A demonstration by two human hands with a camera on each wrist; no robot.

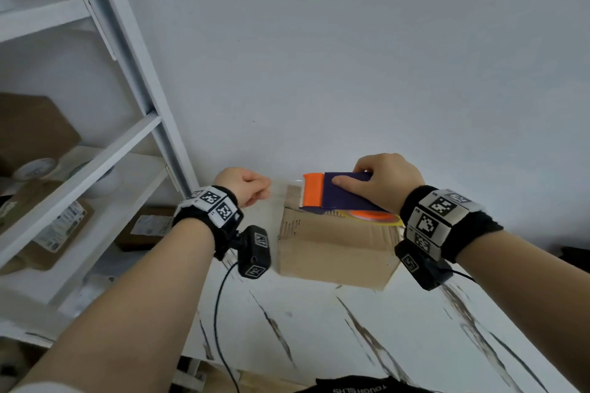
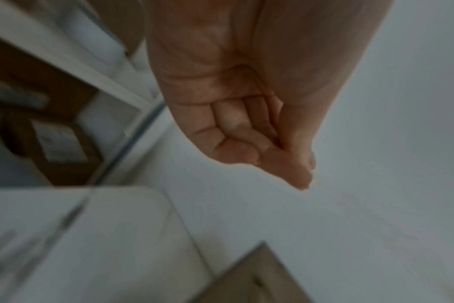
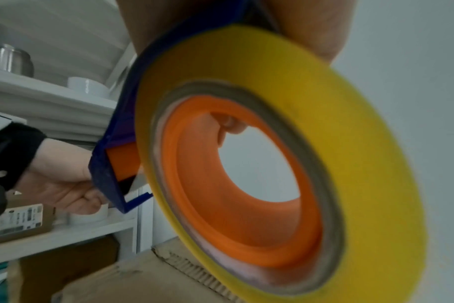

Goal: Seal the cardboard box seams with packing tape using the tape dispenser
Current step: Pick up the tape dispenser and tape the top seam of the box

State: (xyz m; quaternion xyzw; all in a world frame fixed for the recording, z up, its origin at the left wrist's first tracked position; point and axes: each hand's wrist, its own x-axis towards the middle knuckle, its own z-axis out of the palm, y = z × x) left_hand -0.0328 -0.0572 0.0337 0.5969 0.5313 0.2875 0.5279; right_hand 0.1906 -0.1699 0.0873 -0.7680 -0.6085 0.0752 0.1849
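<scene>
A brown cardboard box [image 1: 335, 249] stands on the white marbled table [image 1: 383, 329], close to the wall. My right hand [image 1: 351, 174] grips the blue and orange tape dispenser [image 1: 344, 198] just above the box's far top edge. Its yellow-sided tape roll [image 3: 350, 143] fills the right wrist view. My left hand [image 1: 266, 190] is to the left of the dispenser's orange end, thumb pressed to curled fingers [image 2: 306, 170]. It pinches the end of a faint strip of clear tape [image 1: 285, 187] stretched from the dispenser. The box top is mostly hidden.
A white shelf unit [image 1: 95, 169] stands left of the table, holding labelled cardboard parcels [image 1: 57, 233] and white tape rolls [image 1: 35, 169]. The white wall [image 1: 351, 57] is directly behind the box. A black cable [image 1: 220, 313] hangs from my left wrist camera.
</scene>
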